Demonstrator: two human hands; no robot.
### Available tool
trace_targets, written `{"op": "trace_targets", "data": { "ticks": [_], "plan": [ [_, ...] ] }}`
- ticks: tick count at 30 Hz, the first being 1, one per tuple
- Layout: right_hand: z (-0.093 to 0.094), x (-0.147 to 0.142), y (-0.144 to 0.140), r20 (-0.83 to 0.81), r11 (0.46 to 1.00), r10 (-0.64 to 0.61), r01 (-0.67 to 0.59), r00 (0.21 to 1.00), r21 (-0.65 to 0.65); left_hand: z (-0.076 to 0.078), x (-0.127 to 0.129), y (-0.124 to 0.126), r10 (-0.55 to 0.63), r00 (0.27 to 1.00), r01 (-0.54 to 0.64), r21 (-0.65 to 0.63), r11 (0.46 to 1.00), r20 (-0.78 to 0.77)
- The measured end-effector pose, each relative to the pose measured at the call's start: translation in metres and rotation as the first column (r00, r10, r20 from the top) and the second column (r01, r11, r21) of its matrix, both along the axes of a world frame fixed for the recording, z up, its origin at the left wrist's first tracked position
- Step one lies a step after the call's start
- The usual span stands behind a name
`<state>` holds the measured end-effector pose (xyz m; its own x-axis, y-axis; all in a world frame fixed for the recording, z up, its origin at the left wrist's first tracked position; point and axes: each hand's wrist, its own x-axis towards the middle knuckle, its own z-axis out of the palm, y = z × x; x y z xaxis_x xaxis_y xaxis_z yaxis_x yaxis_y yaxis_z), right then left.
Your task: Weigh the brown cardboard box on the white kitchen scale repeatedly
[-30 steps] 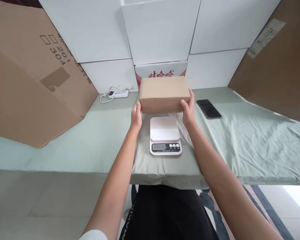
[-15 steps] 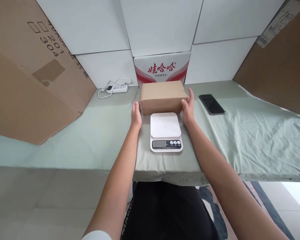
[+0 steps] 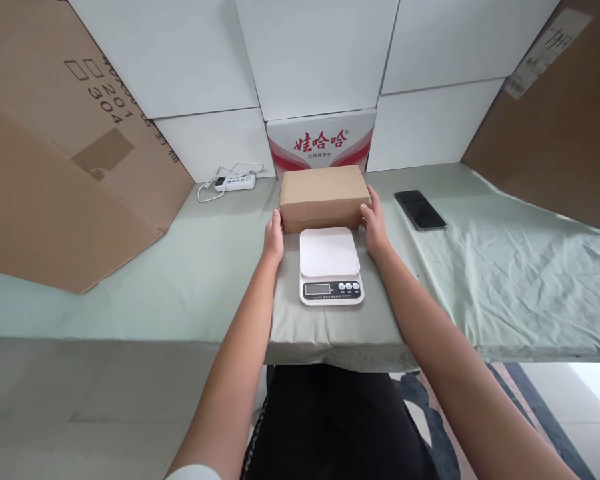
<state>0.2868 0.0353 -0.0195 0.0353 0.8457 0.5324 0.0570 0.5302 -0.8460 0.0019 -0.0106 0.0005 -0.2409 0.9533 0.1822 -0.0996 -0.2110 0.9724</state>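
Note:
A small brown cardboard box (image 3: 324,196) rests on the green cloth-covered table (image 3: 205,267), just behind a white digital kitchen scale (image 3: 330,265). My left hand (image 3: 273,235) presses against the box's left end and my right hand (image 3: 374,221) against its right end, so both hands grip the box between them. The scale's platform is bare, and its display and buttons face me.
A black phone (image 3: 420,209) lies to the right of the box. A white power strip with its cable (image 3: 233,181) sits at the back left. A red-and-white printed carton (image 3: 320,141) stands behind the box. Large cardboard sheets lean at the left (image 3: 55,153) and right (image 3: 560,127).
The box was held up above the table a second ago; it has come down onto the cloth behind the scale. My hands loosened for a moment and now press on its ends again.

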Motion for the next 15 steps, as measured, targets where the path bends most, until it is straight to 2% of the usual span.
{"op": "trace_targets", "data": {
  "ticks": [3,8,12,15],
  "plan": [
    [0.009,-0.008,-0.008,-0.083,0.994,-0.009,0.0,0.996,-0.109,-0.002,0.0,0.001,-0.011,1.0,0.012,0.029,1.0,-0.015],
    [0.04,-0.015,-0.024,-0.068,0.999,-0.043,0.041,0.997,-0.024,0.018,0.005,-0.012,0.05,0.997,-0.038,0.185,0.982,-0.058],
    [0.061,-0.01,-0.054,-0.04,0.996,-0.047,0.05,0.998,0.072,0.033,0.008,-0.046,0.101,0.989,-0.065,0.295,0.953,-0.105],
    [0.065,-0.003,-0.091,-0.008,0.993,-0.05,0.051,0.999,0.105,0.031,0.009,-0.084,0.108,0.987,-0.067,0.31,0.948,-0.118]
  ]
}}
